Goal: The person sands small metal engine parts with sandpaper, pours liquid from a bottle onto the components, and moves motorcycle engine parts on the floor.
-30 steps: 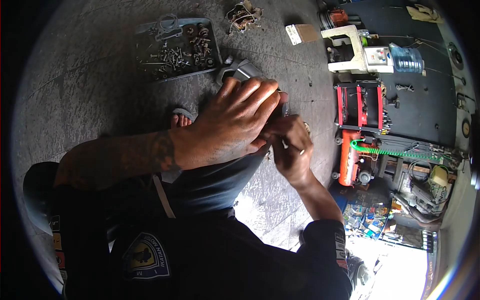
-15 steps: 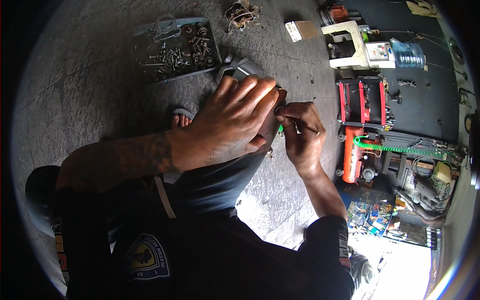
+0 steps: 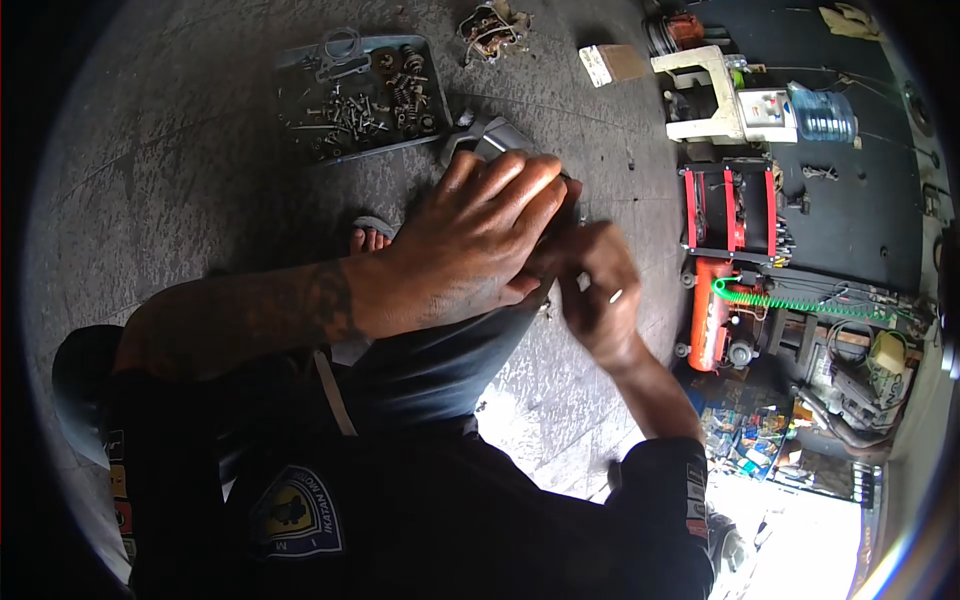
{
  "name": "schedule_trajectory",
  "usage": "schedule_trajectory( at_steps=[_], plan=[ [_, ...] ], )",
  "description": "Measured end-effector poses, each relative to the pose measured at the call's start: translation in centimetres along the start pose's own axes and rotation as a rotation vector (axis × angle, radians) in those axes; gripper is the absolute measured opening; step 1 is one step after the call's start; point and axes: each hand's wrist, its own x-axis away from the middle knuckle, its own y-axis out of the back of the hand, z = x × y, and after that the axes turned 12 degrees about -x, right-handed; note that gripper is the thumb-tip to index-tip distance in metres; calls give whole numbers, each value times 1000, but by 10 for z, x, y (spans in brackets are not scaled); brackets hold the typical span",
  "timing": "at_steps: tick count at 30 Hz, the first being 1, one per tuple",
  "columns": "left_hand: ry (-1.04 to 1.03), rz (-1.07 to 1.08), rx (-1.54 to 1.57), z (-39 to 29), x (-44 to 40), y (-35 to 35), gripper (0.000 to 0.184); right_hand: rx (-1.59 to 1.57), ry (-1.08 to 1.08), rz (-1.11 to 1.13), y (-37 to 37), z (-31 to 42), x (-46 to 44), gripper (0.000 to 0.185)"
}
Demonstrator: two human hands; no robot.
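Note:
My left hand [image 3: 470,235] is closed over a dark part above my lap, its fingers wrapped across the top. Only a narrow reddish-brown edge of this dark part [image 3: 571,200] shows past the knuckles, so its kind is hidden. My right hand [image 3: 602,292] is curled at the near right side of the part, thumb and fingers drawn together. Motion smears the right fingertips, and whatever they pinch cannot be made out. Just beyond the left knuckles is a grey metal piece [image 3: 492,138], partly covered by the hand.
A tray [image 3: 440,95] of bolts, springs and gaskets lies on the floor ahead. Beyond it are a greasy metal part [image 3: 494,32] and a small box [image 3: 612,65]. Along the right stand a white stool [image 3: 720,90], a red-and-black tool rack [image 3: 733,205] and an orange tank [image 3: 708,315].
My right hand has moved from a fingertip pinch at the part's far edge back toward me, and is now blurred. My left hand keeps its grip. The view has shifted slightly.

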Motion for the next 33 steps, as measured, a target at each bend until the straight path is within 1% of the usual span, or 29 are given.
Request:
schedule_trajectory(
  at_steps=[2,3,4,6,7,8,10,11,12,14,16,17,18,20,22,23,24,26,27,28,30,31,32,33],
  plan=[
    [8,0,24,-3,3,-1,86,94,-87,-107,-1,-3,-1,22],
    [18,-11,21,-1,1,-1,86,21,-45,-20,-1,5,1,19],
    [16,-21,8,3,-2,-1,86,-22,-15,30,-6,8,2,12],
    [20,8,45,2,-1,0,87,16,25,-68,-1,-4,-5,19],
    [13,4,21,2,-1,0,86,77,-112,-144,0,-2,-7,21],
    [21,5,25,0,1,0,86,74,-114,-136,-2,3,-3,21],
    [10,32,-2,1,0,2,86,-23,-15,-2,-7,9,1,20],
    [14,3,12,2,-1,2,88,-28,28,17,-1,1,-1,21],
    [13,9,16,1,-1,1,88,29,-29,-73,0,-7,0,22],
    [11,-4,-8,0,-1,1,88,36,-60,-61,0,-2,1,21],
    [-6,3,-23,2,-2,1,87,1,-5,25,-5,6,3,21],
    [-1,-3,-10,2,-2,1,86,-4,50,25,1,0,-3,21],
    [10,-10,2,2,-2,0,86,61,82,-62,1,-15,1,22],
    [14,8,18,0,0,0,88,46,-29,-31,1,-7,4,23],
    [10,6,2,0,0,0,88,-24,4,24,-7,6,2,24],
    [-5,-1,12,2,1,0,88,6,19,32,2,-1,-2,23],
    [-2,3,13,2,2,1,88,67,-36,-66,4,-5,-8,23],
    [-6,6,10,0,2,3,88,53,-29,-13,1,-2,0,20],
    [6,9,14,0,1,2,88,10,13,54,-3,4,1,15],
    [1,13,16,1,0,1,88,11,9,48,-2,3,-1,15],
    [14,56,39,3,0,1,87,81,-25,-52,3,-5,-8,17],
    [24,57,44,0,2,1,87,117,-77,-73,2,-3,-9,17],
    [18,36,27,0,2,1,87,114,-72,-69,0,-1,-9,17],
    [3,14,6,1,0,0,86,49,-24,-4,-2,2,-7,17]
  ],
)
